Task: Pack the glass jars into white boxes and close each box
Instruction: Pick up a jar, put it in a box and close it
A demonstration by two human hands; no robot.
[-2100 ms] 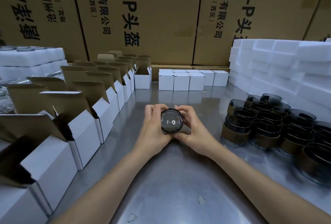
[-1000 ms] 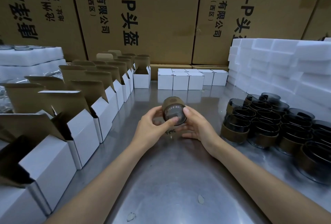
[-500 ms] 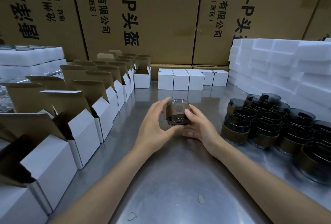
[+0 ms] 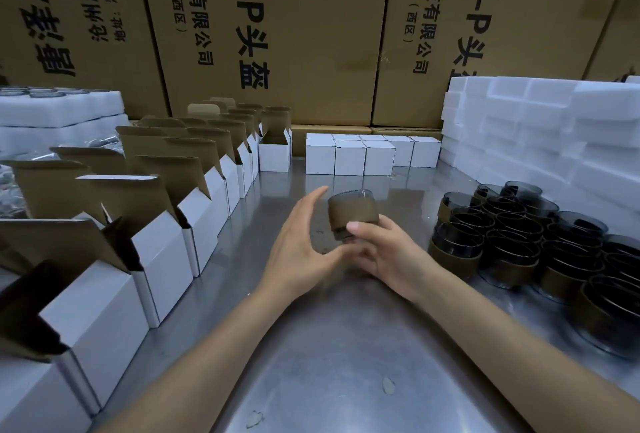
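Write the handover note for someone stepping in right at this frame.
Right hand: grips one glass jar above the table.
Left hand: open, cupped beside the jar, not clearly touching.
Done: closed boxes stand at the back.
Left: open boxes wait in a row on the left; loose jars are stacked on the right. Box the held jar, close it, then carry on.

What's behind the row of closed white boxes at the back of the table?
Behind the closed white boxes lies a low brown carton, with tall printed cardboard cartons standing above it. The table surface right behind the boxes is hidden by them.
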